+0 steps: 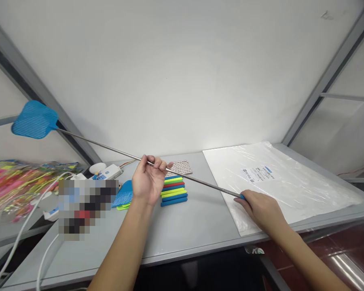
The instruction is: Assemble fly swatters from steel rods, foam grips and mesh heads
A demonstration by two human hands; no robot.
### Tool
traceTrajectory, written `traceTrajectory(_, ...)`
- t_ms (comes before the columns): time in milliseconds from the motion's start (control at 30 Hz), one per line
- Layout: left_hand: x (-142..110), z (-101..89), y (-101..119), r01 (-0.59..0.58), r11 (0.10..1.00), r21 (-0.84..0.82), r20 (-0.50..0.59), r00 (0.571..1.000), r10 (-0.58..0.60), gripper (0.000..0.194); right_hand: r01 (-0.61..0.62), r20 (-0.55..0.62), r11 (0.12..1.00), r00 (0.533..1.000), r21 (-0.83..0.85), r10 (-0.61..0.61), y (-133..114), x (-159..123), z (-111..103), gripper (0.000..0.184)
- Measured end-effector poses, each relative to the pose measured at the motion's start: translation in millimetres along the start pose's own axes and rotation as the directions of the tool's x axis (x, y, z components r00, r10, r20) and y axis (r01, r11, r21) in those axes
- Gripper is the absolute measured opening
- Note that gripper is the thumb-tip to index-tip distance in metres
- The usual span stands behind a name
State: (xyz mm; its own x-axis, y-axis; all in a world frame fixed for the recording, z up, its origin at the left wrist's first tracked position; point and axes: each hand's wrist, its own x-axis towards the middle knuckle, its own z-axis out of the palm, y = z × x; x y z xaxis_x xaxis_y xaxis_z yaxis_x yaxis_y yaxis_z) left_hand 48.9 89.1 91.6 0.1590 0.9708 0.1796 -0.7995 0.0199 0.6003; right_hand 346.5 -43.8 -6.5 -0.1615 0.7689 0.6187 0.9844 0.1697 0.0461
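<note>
A fly swatter is stretched out across the view. Its blue mesh head is up at the far left, and its thin metal rod slants down to the right. My left hand is closed round the middle of the rod, palm towards me. My right hand grips the blue handle end low at the right, above a stack of clear plastic bags. Below my left hand lie coloured handle grips in blue, green, red and yellow, and spare swatter heads.
The grey table ends at a front edge near me. A white power strip with cables sits at the back left. A bundle of bright packaged swatters lies at the far left. A small mesh piece is behind the grips.
</note>
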Motion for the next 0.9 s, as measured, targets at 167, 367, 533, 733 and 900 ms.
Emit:
traceTrajectory(167,7,-8.4,4,-0.011,1.0,0.019,-0.08,0.997,0.013,0.035,-0.026,-0.027,1.0,0.999,0.012,0.026,23,-17,-1,0.028)
traceTrajectory(367,24,-33.9,25,-0.088,0.995,-0.041,-0.236,0.969,0.076,0.049,0.025,-0.014,1.0,1.0,-0.005,-0.025,48,-33,-3,0.022)
traceTrajectory(533,27,-45.6,31,-0.093,0.992,-0.087,-0.176,0.981,0.076,0.049,0.056,0.001,0.998,0.998,0.005,-0.056,53,-34,1,0.022)
traceTrajectory(733,21,-49.9,10,-0.092,0.993,-0.075,-0.129,0.988,0.082,0.046,0.114,0.028,0.993,0.993,-0.036,-0.113,34,-21,2,0.022)
traceTrajectory(900,7,-38.1,-27,0.024,1.0,0.018,-0.109,0.994,-0.022,0.039,0.085,0.068,0.995,0.994,-0.057,-0.081,-4,5,5,0.029)
